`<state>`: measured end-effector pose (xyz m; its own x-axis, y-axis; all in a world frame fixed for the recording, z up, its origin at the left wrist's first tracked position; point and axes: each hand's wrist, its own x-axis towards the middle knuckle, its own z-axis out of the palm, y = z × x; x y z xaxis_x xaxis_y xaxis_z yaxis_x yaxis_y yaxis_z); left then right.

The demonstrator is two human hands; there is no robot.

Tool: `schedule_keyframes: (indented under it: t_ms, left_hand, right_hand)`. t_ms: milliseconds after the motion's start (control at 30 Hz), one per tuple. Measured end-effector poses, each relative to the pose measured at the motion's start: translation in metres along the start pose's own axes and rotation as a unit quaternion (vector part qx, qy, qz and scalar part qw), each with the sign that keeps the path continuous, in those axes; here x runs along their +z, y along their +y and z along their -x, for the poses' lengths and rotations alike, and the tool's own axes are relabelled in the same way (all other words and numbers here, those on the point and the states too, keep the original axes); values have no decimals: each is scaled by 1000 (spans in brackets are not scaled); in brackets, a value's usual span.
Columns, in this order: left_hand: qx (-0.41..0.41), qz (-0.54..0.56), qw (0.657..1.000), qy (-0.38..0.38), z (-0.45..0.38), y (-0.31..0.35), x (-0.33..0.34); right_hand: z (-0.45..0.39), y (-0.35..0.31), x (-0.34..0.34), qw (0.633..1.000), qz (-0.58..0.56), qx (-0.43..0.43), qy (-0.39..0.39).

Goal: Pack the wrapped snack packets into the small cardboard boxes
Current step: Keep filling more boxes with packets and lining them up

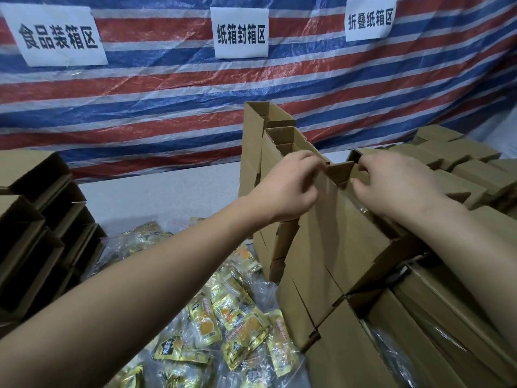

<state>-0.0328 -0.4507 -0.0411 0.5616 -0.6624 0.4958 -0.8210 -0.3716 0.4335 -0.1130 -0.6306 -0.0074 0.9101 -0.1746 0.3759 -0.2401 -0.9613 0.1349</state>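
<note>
A small brown cardboard box [330, 233] stands on end in the middle right, atop other boxes. My left hand [285, 189] pinches its top flap from the left. My right hand [397, 186] grips the same flap [340, 172] from the right; the flap is folded inward at the box's far end. Yellow wrapped snack packets [232, 326] lie in a loose heap inside clear plastic on the table below my left forearm. What is inside the box is hidden.
Two taller open boxes [268, 127] stand behind the held one. Stacks of boxes [36, 219] fill the left side, and more boxes [461, 169] pile up at the right and front right. A striped tarp [167, 93] with paper signs hangs behind the white table [156, 197].
</note>
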Motion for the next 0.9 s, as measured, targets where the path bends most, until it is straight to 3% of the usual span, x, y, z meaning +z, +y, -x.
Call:
schedule_keyframes:
  t_ms: [267,400,600,900]
  left_hand:
    - [-142,17,985,101,73,-44,-62]
    - [-232,49,965,107,121,-70,-76]
    - [-272,80,952,117,160,-83,-84]
    - [-351,36,924,147,221,-126,-114]
  right_hand:
    - [6,-87,-13,990,-128,-54,13]
    - [13,-136,1,981,-181,-76,-7]
    - [7,-186,22,967,-226,-118,-25]
    - [16,-249,60,908,-369,-131,-148]
